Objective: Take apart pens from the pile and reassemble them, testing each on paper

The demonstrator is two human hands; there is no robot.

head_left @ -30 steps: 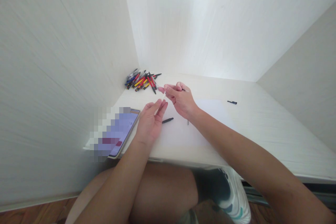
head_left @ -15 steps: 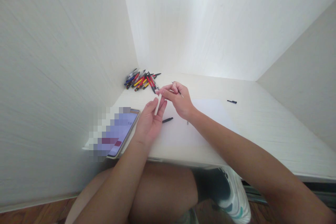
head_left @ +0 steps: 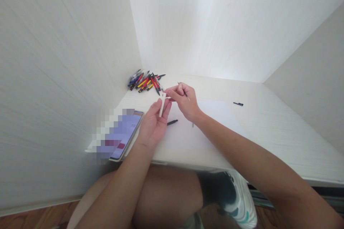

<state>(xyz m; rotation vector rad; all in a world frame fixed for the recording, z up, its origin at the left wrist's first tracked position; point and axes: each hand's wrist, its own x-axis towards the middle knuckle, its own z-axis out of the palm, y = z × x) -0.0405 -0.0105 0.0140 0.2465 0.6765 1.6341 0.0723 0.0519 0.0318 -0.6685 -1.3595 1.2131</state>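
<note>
My left hand (head_left: 156, 120), palm up, is closed around a slim white pen barrel (head_left: 162, 104) that stands nearly upright between thumb and fingers. At the barrel's upper end, my right hand (head_left: 185, 99) has its thumb and index finger pinched close together; whether a small part sits in that pinch is hidden. A thin dark pen refill (head_left: 186, 94) is tucked between the right hand's fingers. Below the hands a black pen part (head_left: 172, 122) lies on a white paper sheet (head_left: 185, 137). The small grey tip of another piece (head_left: 192, 125) shows beside the right wrist.
A pile of red, yellow, blue and clear pens (head_left: 145, 81) lies in the back left corner. A phone (head_left: 127, 132) rests at the left edge, partly blurred out. One black pen cap (head_left: 238, 104) lies to the right. White panels (head_left: 199, 25) enclose the desk.
My right fingers have shifted slightly right at the top of the white pen barrel, so more of its upper end shows. My left hand has barely moved.
</note>
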